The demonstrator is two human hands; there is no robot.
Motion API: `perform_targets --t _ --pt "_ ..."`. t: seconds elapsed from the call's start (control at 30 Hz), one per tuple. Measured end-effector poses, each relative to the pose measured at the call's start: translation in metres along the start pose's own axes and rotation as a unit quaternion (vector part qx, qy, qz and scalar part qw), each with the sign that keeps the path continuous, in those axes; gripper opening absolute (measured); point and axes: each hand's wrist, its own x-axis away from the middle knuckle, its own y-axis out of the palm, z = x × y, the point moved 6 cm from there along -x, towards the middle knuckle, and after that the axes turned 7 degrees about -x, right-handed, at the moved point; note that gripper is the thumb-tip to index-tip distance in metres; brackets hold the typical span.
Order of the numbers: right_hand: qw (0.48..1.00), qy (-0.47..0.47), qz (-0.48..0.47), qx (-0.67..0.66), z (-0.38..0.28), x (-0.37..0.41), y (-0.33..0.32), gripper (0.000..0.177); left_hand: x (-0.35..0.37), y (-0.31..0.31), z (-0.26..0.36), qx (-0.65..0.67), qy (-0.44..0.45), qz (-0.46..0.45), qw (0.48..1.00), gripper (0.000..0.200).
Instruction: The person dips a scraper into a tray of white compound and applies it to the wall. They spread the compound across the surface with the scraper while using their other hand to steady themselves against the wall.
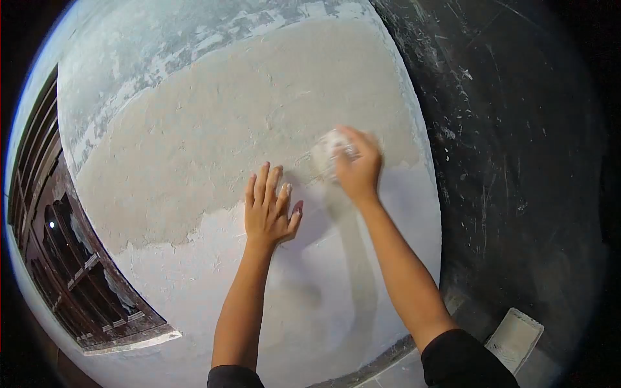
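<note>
My left hand (266,210) lies flat against the wall with its fingers spread, near the border between beige plaster (213,123) and the smoother white surface (174,275) below it. To its right, my right hand (360,165) grips a whitish, roundish wad (331,154) and presses it to the wall. Motion blur smears the wad, so I cannot make out whether it is cloth, sponge or paper. Pale smudges show on some fingertips of my left hand. Small ridges and flecks mark the beige plaster.
A window with a dark frame and bars (71,258) is set in the wall at the left. Past the wall's right edge lies a dark, scuffed surface (498,149). A pale rectangular tray (515,339) with whitish residue sits at the lower right, near my right sleeve.
</note>
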Motion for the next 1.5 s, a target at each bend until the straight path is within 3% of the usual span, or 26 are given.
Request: perform_targets --t 0.13,0.17,0.2,0.27,0.33,0.4,0.47,0.53,0.6,0.63,0.67,0.73,0.77,0.87,0.9,1.0,1.03,1.13,1.17,1.2,1.27,1.3,1.33,1.4,1.47,1.5 --pt "0.993 0.112 0.001 0.038 0.022 0.003 0.002 0.034 0.001 -0.003 0.001 0.003 -0.002 -0.019 1.000 0.050" --pt "0.983 0.146 0.052 0.098 0.027 0.002 -0.017 0.034 0.000 -0.003 0.001 0.002 -0.004 -0.022 1.000 0.050" --pt "0.983 0.144 0.052 0.097 0.024 0.002 -0.015 0.034 0.000 -0.002 0.000 0.001 -0.005 -0.020 1.000 0.050" --pt "0.999 0.046 0.009 0.010 0.004 0.001 0.002 0.037 0.000 -0.001 0.000 0.005 0.000 -0.015 1.000 0.051" --pt "0.992 0.016 -0.116 -0.048 -0.021 0.006 0.031 0.039 0.000 -0.001 0.000 0.003 -0.004 -0.015 1.000 0.050" --pt "0.996 0.054 -0.049 0.044 0.020 0.007 0.024 0.039 0.001 -0.002 0.000 0.001 -0.005 -0.017 1.000 0.050" --pt "0.975 0.175 0.105 0.092 0.036 0.002 -0.017 0.039 0.000 -0.002 0.001 0.004 -0.003 -0.014 1.000 0.050" --pt "0.979 0.148 0.122 0.062 0.022 0.003 -0.018 0.036 -0.001 -0.002 0.000 0.003 -0.003 -0.011 1.000 0.051" --pt "0.997 0.006 -0.069 -0.013 -0.012 0.010 0.020 0.034 0.001 0.000 0.002 0.007 -0.004 -0.014 1.000 0.051" --pt "0.989 0.085 -0.121 -0.028 -0.019 0.011 0.023 0.034 0.001 0.001 0.000 0.005 -0.001 -0.005 1.000 0.053" --pt "0.988 0.089 -0.119 -0.029 -0.003 0.013 0.019 0.034 0.002 0.000 -0.001 0.001 0.002 0.004 1.000 0.055" --pt "0.985 0.144 0.085 0.038 0.040 0.005 -0.012 0.035 0.001 -0.001 0.000 0.004 0.000 -0.002 1.000 0.056" --pt "0.985 0.143 0.085 0.038 0.041 0.011 -0.010 0.035 0.002 0.000 0.000 0.005 0.005 0.005 1.000 0.057" --pt "0.998 -0.002 -0.060 -0.010 -0.007 0.017 0.008 0.032 0.000 0.001 0.000 0.010 0.008 0.019 1.000 0.057" --pt "0.998 0.000 -0.060 -0.009 -0.001 0.019 0.003 0.032 0.002 0.000 0.000 0.013 0.008 0.022 1.000 0.058" --pt "0.984 0.164 0.046 0.049 0.040 0.021 -0.021 0.036 0.000 -0.001 0.002 0.012 0.003 0.004 1.000 0.057" --pt "0.984 0.163 0.046 0.047 0.036 0.021 -0.020 0.036 0.001 -0.002 0.001 0.011 0.003 0.005 1.000 0.057" --pt "0.997 0.020 -0.070 0.014 -0.003 0.023 -0.001 0.037 0.000 0.000 0.003 0.006 0.001 -0.007 1.000 0.055" --pt "0.992 0.059 -0.114 -0.006 -0.003 0.025 0.007 0.036 0.000 -0.001 0.003 0.005 0.002 -0.004 1.000 0.054" --pt "0.992 0.061 -0.113 -0.006 0.000 0.022 0.005 0.036 0.000 -0.003 0.002 0.002 0.004 -0.002 1.000 0.054" --pt "0.973 0.189 0.095 0.089 0.027 0.013 -0.025 0.035 0.001 0.000 0.003 -0.003 0.002 -0.004 1.000 0.054" --pt "0.981 0.143 0.103 0.076 0.023 0.008 -0.022 0.034 0.000 0.001 0.003 -0.006 0.001 -0.007 1.000 0.054" --pt "0.996 0.079 0.045 0.006 0.008 0.007 -0.006 0.034 -0.001 0.001 0.001 -0.007 0.002 -0.004 1.000 0.054" --pt "0.992 0.052 -0.108 -0.030 -0.016 0.013 0.028 0.033 0.001 -0.002 0.001 0.020 0.004 0.024 1.000 0.055" --pt "0.992 0.058 -0.110 -0.017 0.008 0.011 0.031 0.035 0.002 -0.002 0.003 0.019 0.010 0.021 1.000 0.055" --pt "0.993 0.108 -0.004 0.041 0.033 0.006 0.009 0.036 0.002 -0.002 0.002 0.014 0.013 0.024 1.000 0.055"
